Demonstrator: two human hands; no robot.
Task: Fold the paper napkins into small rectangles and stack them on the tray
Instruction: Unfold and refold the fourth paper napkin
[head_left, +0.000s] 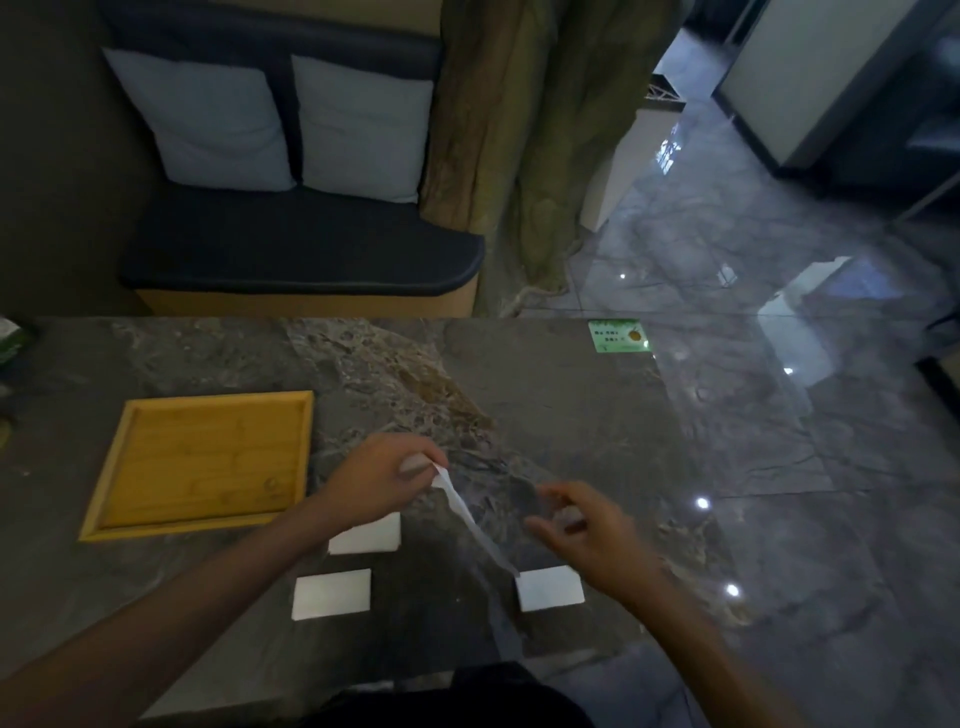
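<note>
My left hand pinches the top corner of a white paper napkin, which hangs edge-on and slants down to the right above the table. My right hand hovers just right of that napkin with fingers spread and nothing in it. Three folded white napkins lie flat on the dark stone table: one under my left wrist, one nearer me, one below my right hand. The wooden tray sits to the left with nothing on it.
The table's right edge drops to a glossy tiled floor. A green card lies at the far right corner. A green packet sits at the far left edge. Beyond the table is a bench with two cushions.
</note>
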